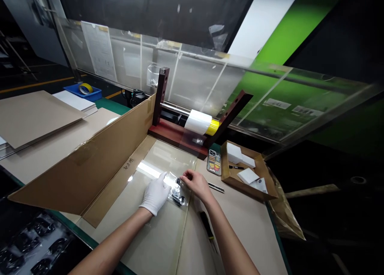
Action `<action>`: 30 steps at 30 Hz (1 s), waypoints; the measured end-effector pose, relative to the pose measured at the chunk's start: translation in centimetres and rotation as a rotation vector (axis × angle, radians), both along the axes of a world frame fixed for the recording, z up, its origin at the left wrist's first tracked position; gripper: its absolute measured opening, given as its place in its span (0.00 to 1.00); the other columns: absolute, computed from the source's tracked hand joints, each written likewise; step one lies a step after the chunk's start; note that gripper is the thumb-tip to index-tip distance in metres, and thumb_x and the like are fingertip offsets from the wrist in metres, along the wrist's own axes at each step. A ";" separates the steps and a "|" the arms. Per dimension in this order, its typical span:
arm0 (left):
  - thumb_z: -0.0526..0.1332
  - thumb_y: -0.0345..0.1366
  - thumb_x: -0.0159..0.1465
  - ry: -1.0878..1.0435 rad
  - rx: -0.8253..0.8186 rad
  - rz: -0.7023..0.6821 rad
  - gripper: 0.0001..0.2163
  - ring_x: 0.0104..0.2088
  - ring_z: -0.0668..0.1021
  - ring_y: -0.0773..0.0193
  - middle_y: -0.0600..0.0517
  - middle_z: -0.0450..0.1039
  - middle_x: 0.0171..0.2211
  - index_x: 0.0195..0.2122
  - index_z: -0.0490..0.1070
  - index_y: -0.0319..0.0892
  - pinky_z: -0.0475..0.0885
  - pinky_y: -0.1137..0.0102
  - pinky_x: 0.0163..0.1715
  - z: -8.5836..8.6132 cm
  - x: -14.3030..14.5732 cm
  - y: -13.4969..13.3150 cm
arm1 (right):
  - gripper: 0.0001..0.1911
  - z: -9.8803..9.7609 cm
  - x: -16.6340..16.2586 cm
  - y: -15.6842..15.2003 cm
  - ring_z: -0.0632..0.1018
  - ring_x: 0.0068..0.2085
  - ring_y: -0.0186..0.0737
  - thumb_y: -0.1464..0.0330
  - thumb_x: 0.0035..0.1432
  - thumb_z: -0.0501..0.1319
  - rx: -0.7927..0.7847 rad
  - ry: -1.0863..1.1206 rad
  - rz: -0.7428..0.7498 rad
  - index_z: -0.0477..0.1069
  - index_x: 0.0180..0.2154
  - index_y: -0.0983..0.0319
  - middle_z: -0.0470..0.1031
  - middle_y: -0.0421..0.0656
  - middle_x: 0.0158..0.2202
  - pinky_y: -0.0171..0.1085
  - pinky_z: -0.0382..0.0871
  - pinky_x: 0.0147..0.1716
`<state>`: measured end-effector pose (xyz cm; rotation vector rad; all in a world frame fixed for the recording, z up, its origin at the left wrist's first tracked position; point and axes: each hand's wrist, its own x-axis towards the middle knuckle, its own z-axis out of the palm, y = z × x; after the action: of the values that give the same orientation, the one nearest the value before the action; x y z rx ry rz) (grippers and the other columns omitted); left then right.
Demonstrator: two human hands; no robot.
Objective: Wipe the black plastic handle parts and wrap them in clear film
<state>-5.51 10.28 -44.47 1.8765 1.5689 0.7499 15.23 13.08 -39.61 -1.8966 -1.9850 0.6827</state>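
Note:
A small clear plastic bag (178, 196) with dark parts inside lies on the glossy clear sheet between my two hands. My left hand (155, 193), in a white glove, is closed at the bag's left edge with thumb and fingers. My bare right hand (195, 183) comes from the other side, its thumb and fingertips pinched at the bag's upper right corner. A dark piece shows through the plastic close to these fingertips. A screwdriver (206, 224) with a black and yellow handle lies beside my right forearm, partly in its shadow.
An upright cardboard sheet (99, 163) stands along the left. A dark red stand (177, 137) holds a white and yellow roll (199, 122). On the right are a phone (214, 162) and an open carton (240, 183) of white boxes. Flat boards (39, 115) lie at far left.

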 end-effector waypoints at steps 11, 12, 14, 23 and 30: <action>0.54 0.31 0.67 0.193 0.249 -0.387 0.13 0.54 0.73 0.52 0.45 0.73 0.53 0.52 0.70 0.43 0.67 0.60 0.56 3.0 3.3 -0.6 | 0.13 0.4 -0.7 -5.5 0.76 0.43 0.47 0.57 0.67 0.53 0.133 0.030 -0.106 0.69 0.44 0.58 0.74 0.47 0.44 0.42 0.69 0.42; 0.56 0.33 0.66 0.203 0.260 -0.455 0.11 0.55 0.72 0.52 0.45 0.73 0.53 0.49 0.72 0.43 0.66 0.60 0.58 2.9 3.7 -0.4 | 0.11 0.2 -0.6 -6.7 0.77 0.42 0.44 0.59 0.66 0.54 0.100 0.065 -0.041 0.69 0.44 0.57 0.75 0.44 0.44 0.39 0.71 0.41; 0.59 0.35 0.65 0.229 0.267 -0.531 0.12 0.59 0.69 0.50 0.44 0.72 0.56 0.48 0.72 0.41 0.62 0.58 0.62 2.5 4.2 0.1 | 0.14 -0.6 -0.5 -8.5 0.78 0.42 0.41 0.64 0.60 0.58 0.045 0.117 0.080 0.68 0.48 0.55 0.74 0.42 0.47 0.36 0.73 0.41; 0.57 0.41 0.68 0.250 0.211 -0.383 0.28 0.68 0.60 0.46 0.38 0.57 0.69 0.67 0.57 0.37 0.57 0.53 0.68 4.8 0.0 -7.0 | 0.10 -1.2 -1.4 -8.1 0.76 0.40 0.44 0.66 0.56 0.58 0.050 0.059 0.194 0.66 0.42 0.57 0.72 0.43 0.42 0.42 0.70 0.42; 0.57 0.38 0.65 -0.015 -0.044 -0.252 0.13 0.50 0.80 0.54 0.52 0.80 0.50 0.47 0.79 0.54 0.78 0.62 0.51 2.6 -9.1 -26.4 | 0.10 -0.2 -3.6 -10.7 0.75 0.43 0.44 0.62 0.59 0.59 0.047 0.021 0.290 0.67 0.43 0.56 0.72 0.43 0.44 0.40 0.69 0.43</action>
<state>-14.63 -16.16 -41.84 1.9835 1.2964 0.6108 11.67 2.35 -39.79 -1.5834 -2.2652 0.7183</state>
